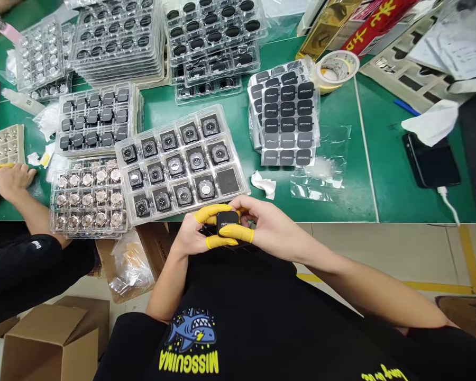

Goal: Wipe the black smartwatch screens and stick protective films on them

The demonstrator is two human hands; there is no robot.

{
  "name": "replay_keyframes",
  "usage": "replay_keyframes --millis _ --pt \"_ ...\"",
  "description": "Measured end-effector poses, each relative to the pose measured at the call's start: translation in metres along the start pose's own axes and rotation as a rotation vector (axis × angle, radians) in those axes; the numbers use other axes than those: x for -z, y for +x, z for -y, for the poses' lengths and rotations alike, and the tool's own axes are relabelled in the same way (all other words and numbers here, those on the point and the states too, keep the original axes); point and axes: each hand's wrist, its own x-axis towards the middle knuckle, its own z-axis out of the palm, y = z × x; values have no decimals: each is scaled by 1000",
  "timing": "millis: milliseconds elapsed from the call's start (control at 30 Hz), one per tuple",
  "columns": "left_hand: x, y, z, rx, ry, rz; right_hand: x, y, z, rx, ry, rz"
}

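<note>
Both hands meet just off the table's front edge, with yellow finger cots on some fingers. My left hand (194,234) grips a black watch body (227,218) from its left side. My right hand (267,227) holds the same piece from the right, a yellow-covered finger lying across its lower face. White lettering shows on the dark face, partly covered. Just beyond my hands lies a clear tray (164,212) of black watch bodies, some with white round stickers on their backs; its front right compartment (227,181) has no watch in it.
Sheets of black labels (287,124) lie right of the tray, near a tape roll (337,69) and a plastic bag (321,172). Stacked trays (117,42) stand behind. A phone (431,159) is at the right. Another person's hand (14,180) is at the left.
</note>
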Motion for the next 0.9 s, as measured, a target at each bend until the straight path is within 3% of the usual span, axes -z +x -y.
replay_keyframes --millis 133,333,533,733,900 --pt "1 -3 -1 12 63 3 -1 9 -6 46 51 -44" --pt "-3 -5 0 95 -26 -46 -3 14 -8 138 -16 -105" --pt "0 -10 3 206 -135 -61 -1 15 -4 32 81 -73" --pt "1 -9 4 218 -171 -79 4 20 -3 109 -104 -74" --pt "4 -15 -2 260 -209 -135 36 43 3 257 -356 -325"
